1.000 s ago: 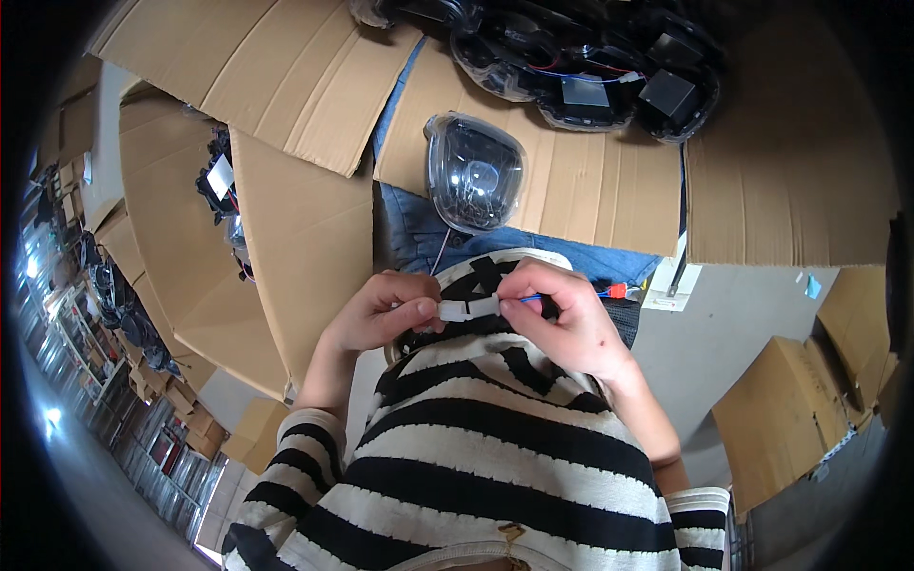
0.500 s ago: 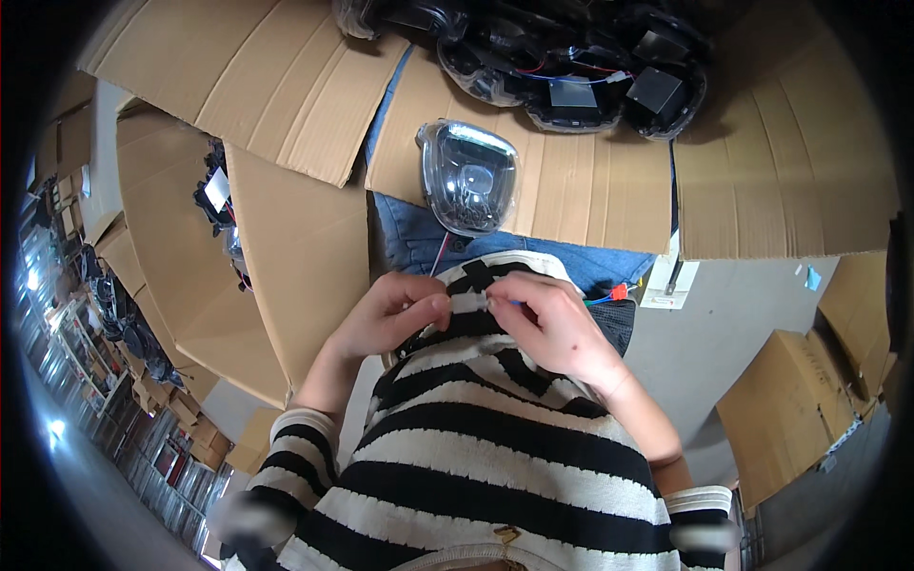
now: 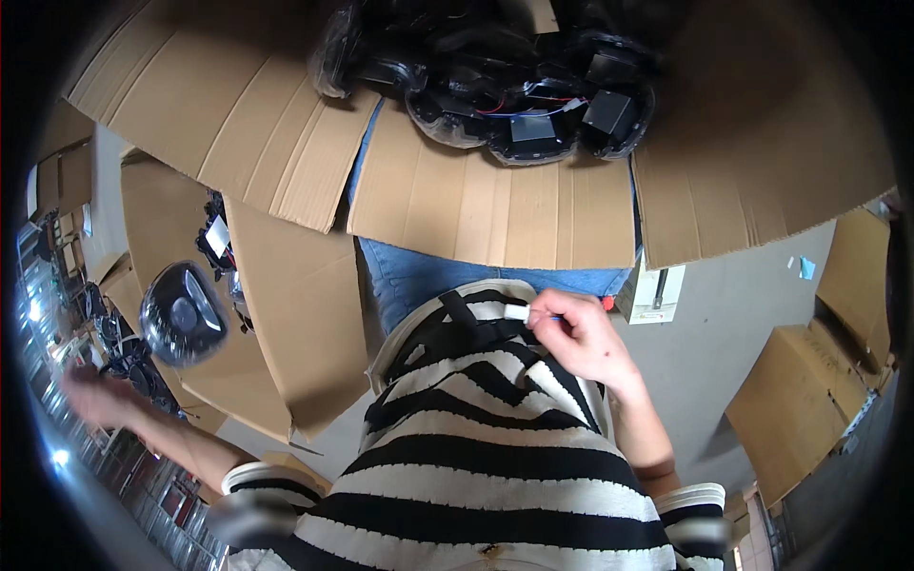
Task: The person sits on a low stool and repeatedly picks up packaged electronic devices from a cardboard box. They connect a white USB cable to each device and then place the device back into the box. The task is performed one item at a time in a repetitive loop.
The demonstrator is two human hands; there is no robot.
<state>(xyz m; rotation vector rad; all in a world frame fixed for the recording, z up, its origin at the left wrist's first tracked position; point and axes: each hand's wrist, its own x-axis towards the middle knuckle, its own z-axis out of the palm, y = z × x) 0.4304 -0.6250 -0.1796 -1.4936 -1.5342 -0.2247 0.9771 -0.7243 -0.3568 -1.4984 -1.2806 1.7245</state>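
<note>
My right hand (image 3: 583, 335) is closed in front of the striped sweater, pinching a white plug connector (image 3: 517, 312) with thumb and fingertips. A bit of blue wire shows at the fingers. Far out to the left, my left hand (image 3: 103, 395) is smeared by motion, so its fingers cannot be made out. Nearest to it is a clear-covered lamp (image 3: 186, 314) with a dark inside, seen against the open carton at the left. Whether the left hand touches the lamp or a wire from it cannot be told.
A heap of black lamp units (image 3: 514, 105) with wires lies on the cardboard flaps (image 3: 457, 214) ahead. The open carton (image 3: 295, 314) on the left has more dark units inside. Another carton (image 3: 800, 409) stands on the floor at the right.
My hands have parted. The left hand has swung far left, and the lamp has gone from the cardboard ahead to over the left carton. My right hand stays near the middle with the white connector.
</note>
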